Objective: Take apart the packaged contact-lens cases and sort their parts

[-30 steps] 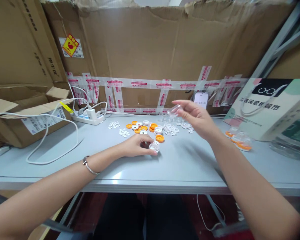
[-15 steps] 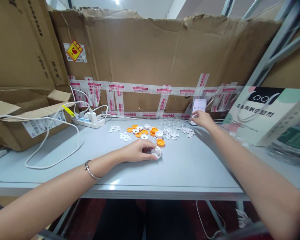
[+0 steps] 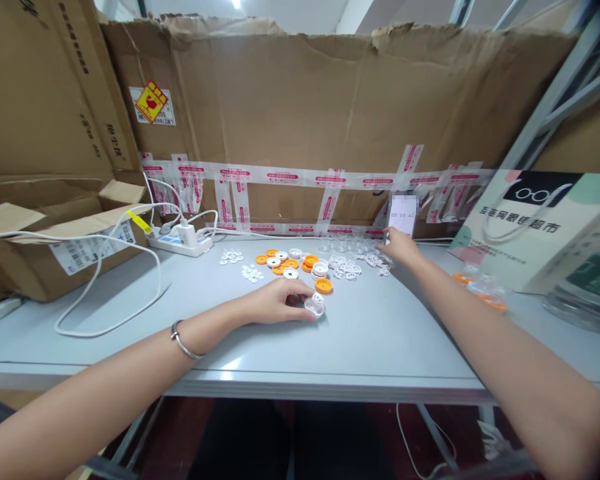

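Observation:
Low over the front middle of the grey table, my left hand [image 3: 283, 301] is closed on a small white round cup with a clear piece [image 3: 315, 305] in it. A white ribbed part shows at its top. My right hand [image 3: 401, 247] reaches to the back, just in front of a propped phone [image 3: 403, 215] showing a timer. Its thumb and index finger look apart, near a row of clear plastic domes [image 3: 347, 243] and a pile of white openwork pieces [image 3: 344, 267]. Whether its fingertips touch anything is too small to tell. An orange disc [image 3: 323, 286] lies just behind my left hand.
Orange and white discs [image 3: 280, 261] and small white pieces [image 3: 253, 273] lie mid-table. A power strip [image 3: 185, 245] with cables and an open carton [image 3: 55, 247] are left. Orange-and-clear pieces [image 3: 483, 290], a printed bag [image 3: 515, 227] and a large bottle [image 3: 587, 293] stand right.
My right hand has come slightly down, lower against the phone. My left hand keeps its hold on the cup. The view has shifted a little, and more orange-and-clear pieces show beside my right forearm.

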`<control>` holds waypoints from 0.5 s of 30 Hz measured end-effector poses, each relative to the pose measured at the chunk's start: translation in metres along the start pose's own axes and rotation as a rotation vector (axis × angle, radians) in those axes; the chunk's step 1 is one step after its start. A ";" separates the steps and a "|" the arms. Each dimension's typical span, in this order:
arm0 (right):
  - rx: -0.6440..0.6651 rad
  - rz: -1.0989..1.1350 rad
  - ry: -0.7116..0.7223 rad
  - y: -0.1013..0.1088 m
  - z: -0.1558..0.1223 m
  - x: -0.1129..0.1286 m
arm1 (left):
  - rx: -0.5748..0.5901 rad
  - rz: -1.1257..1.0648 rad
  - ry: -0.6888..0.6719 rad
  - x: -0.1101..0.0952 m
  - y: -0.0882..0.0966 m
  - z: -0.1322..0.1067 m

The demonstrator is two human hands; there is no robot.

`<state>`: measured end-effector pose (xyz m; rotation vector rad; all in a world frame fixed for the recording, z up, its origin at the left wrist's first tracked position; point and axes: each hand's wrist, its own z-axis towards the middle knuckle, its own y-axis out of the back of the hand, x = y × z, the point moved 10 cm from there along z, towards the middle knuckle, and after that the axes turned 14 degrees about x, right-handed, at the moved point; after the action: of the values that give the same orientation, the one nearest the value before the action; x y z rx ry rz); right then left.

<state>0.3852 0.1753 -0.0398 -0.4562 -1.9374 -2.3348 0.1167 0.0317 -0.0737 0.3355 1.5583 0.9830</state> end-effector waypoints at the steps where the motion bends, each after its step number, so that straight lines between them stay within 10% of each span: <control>1: -0.047 0.010 0.031 0.010 -0.010 0.012 | -0.007 -0.025 0.002 0.001 0.000 0.000; 4: -0.136 0.160 0.298 0.034 -0.057 0.072 | -0.031 -0.101 0.032 0.007 0.001 -0.001; 8: 0.364 0.163 0.747 -0.007 -0.135 0.167 | -0.090 -0.147 0.082 0.015 0.006 -0.003; 15: 0.449 0.013 0.870 -0.037 -0.180 0.194 | -0.143 -0.170 -0.012 0.004 0.013 -0.002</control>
<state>0.1592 0.0339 -0.0512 0.4975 -1.8399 -1.5589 0.1093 0.0417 -0.0668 0.1065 1.4707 0.9511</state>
